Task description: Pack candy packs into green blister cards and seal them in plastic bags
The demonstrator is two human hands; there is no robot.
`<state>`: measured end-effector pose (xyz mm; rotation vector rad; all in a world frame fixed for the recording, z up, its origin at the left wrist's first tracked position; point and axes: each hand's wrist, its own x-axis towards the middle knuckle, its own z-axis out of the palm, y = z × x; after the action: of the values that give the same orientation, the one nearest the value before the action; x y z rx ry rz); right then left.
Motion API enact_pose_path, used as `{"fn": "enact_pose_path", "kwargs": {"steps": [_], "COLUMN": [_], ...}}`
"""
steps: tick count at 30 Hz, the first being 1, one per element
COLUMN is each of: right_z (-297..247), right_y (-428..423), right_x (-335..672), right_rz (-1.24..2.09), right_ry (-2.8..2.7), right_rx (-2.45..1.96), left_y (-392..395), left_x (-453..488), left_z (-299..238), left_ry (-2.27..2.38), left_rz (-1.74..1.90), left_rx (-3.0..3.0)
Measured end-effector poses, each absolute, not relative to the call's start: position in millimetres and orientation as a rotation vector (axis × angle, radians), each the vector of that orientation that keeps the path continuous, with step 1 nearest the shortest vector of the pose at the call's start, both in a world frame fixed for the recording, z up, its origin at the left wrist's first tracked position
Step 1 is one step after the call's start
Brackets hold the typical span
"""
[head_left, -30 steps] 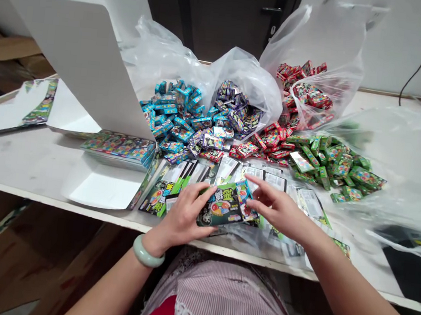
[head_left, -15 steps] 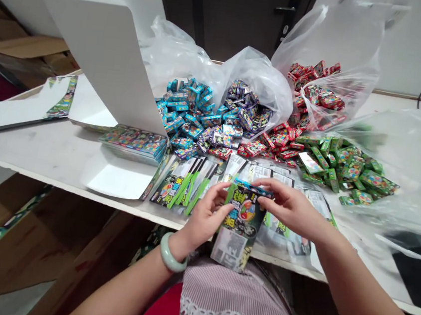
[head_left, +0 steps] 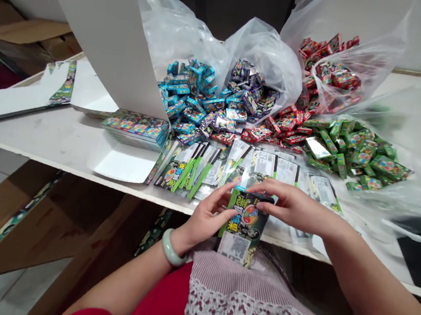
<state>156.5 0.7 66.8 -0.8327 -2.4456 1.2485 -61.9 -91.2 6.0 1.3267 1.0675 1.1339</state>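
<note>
A black and green printed packet [head_left: 239, 230] is held between my two hands, low over the table's front edge and in front of my apron. My left hand [head_left: 207, 220] grips its left side, thumb on the front face. At the upper right corner my right hand [head_left: 284, 203] pinches the packet's top edge, its thumb on the front. A sliver of blue [head_left: 241, 187] shows at the top edge, and I cannot make out all of it. Flat printed packets [head_left: 209, 172] lie overlapping on the table just beyond my hands.
Behind lie piles of small blue boxes [head_left: 194, 93], purple boxes [head_left: 252, 101], red boxes [head_left: 289, 125] and green boxes [head_left: 362, 148], with clear plastic bags around them. A white-lidded display carton [head_left: 122, 171] holding rows of packs stands left. Cardboard boxes [head_left: 88, 210] sit below the table.
The view has tipped downward, so the table sits higher in the picture. Both hands keep hold of the packet, and less blue shows at its top edge.
</note>
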Motion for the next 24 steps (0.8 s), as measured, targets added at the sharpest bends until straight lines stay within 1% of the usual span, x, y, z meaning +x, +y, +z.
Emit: {"fn": "enact_pose_path", "kwargs": {"steps": [5,8,11,13,16,21,24], "right_z": [66.4,67.4,65.1,58.9,42.6,16.5,11.6], "right_y": [3.5,3.9,-3.2,-13.9,-35.0,-59.2,-60.4], "right_x": [155.7,151.8,146.3,144.0,143.1,134.3,128.2], "right_rz": [1.268,1.304,1.221,1.117,0.965,1.07,1.066], "right_ry": [-2.48,-2.496,-2.452,-2.307,-1.938,-1.391,-1.279], "right_rx": [-0.861,-0.841,-0.858,-0.93,-1.072,-1.114,-1.101], "left_y": [-86.5,-84.5,-81.7,-79.6,-77.7,-78.2,-79.1], "left_x": [-65.5,-68.2,-73.5,-77.9,-83.1,-83.3,-81.4], "left_z": [8.4,9.3,9.7,9.7,9.5,9.9,10.5], "left_ry": [1.016,1.004,1.002,1.0,1.012,0.986,0.991], "left_rz": [1.0,0.992,1.004,1.018,1.035,1.06,1.072], "left_rx": [1.342,1.35,1.354,1.354,1.349,1.336,1.312]}}
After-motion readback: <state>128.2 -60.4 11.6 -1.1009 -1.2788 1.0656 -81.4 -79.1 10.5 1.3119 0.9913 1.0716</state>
